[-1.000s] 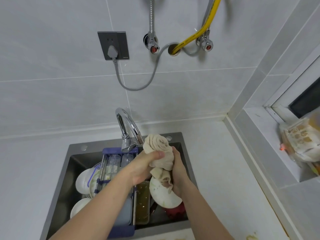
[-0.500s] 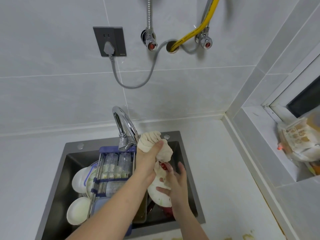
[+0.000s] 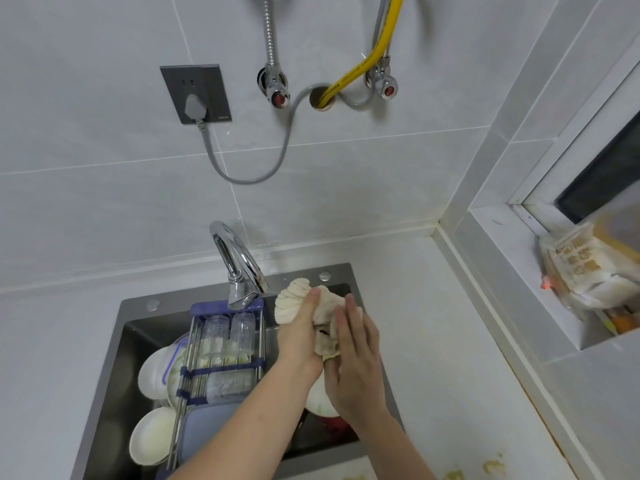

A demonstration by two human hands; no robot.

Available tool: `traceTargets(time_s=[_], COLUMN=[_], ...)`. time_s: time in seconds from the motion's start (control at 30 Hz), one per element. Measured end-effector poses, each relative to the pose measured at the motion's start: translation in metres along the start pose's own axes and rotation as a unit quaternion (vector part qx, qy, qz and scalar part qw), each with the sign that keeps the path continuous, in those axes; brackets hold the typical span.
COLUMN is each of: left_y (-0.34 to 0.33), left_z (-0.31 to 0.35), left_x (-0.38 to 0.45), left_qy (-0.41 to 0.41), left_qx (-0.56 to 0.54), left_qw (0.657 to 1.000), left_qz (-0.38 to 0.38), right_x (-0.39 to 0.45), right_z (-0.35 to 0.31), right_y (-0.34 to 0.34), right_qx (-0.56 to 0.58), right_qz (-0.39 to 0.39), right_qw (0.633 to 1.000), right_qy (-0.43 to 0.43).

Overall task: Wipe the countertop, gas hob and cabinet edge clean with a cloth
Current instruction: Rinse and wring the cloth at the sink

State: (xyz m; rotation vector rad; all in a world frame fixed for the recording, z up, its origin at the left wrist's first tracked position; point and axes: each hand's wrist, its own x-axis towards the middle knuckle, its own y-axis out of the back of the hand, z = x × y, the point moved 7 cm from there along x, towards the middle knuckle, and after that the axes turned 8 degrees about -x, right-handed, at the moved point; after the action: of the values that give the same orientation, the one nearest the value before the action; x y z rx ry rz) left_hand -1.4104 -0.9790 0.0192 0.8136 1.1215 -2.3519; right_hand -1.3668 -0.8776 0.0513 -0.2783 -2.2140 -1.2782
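1. the beige cloth [image 3: 322, 308] is bunched and twisted, held in the air over the back right part of the dark sink [image 3: 136, 327], just right of the chrome faucet [image 3: 239, 265].
2. the left hand [image 3: 299, 336] grips the cloth from the left, fingers and thumb curled tight round its middle, with a twisted knob of fabric sticking out above the fist.
3. the right hand [image 3: 356, 358] lies against the right side of the cloth, its fingers fairly straight and close together on the fabric; whether the thumb pinches the cloth underneath cannot be told.
4. a blue-framed drying rack [image 3: 221, 358] spans the sink from back to front, with two clear glasses [image 3: 228, 332] lying at its back end.
5. white bowls [image 3: 154, 434] sit in the sink's left part, and a white plate [image 3: 318, 400] shows under the wrists.
6. the white countertop [image 3: 443, 341] runs along the sink's right edge, with yellowish smears [image 3: 491, 467] near its front edge.
7. on the tiled wall behind, a grey plug sits in a dark socket [image 3: 195, 93], beside two valves and a yellow hose [image 3: 367, 60].
8. a printed plastic bag [image 3: 585, 268] rests on the window ledge at the right.
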Motion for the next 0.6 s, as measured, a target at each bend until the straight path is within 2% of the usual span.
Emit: traceTargets(time_s=[0.07,0.13,0.37,0.43,0.5,0.6], left_y=[0.001,-0.001,-0.009,-0.009,-0.006,-0.005], left_z=[-0.002,-0.002,0.011,0.018,0.027,0.04], left_x=[0.0,-0.005,-0.021,-0.022,-0.022,-0.024], left_qy=[0.025,0.038,-0.015,-0.019,-0.031,-0.041], left_qx=[0.031,0.068,0.123,0.135,0.149,0.162], left_qw=[0.999,0.997,0.992,0.991,0.988,0.986], left_qz=[-0.012,-0.019,-0.016,-0.019,-0.013,-0.004], right_x=[-0.002,0.007,0.063,0.071,0.075,0.075], right_z=[0.005,0.013,0.007,0.005,0.008,0.009], right_y=[-0.011,-0.011,0.009,0.004,-0.004,-0.017], right_qx=[-0.103,-0.153,-0.221,-0.168,-0.073,0.011], right_qz=[-0.055,-0.062,-0.001,-0.02,-0.068,-0.15], right_qw=[0.993,0.986,0.974,0.984,0.995,0.988], right_qy=[0.019,0.007,0.044,0.053,0.018,-0.032])
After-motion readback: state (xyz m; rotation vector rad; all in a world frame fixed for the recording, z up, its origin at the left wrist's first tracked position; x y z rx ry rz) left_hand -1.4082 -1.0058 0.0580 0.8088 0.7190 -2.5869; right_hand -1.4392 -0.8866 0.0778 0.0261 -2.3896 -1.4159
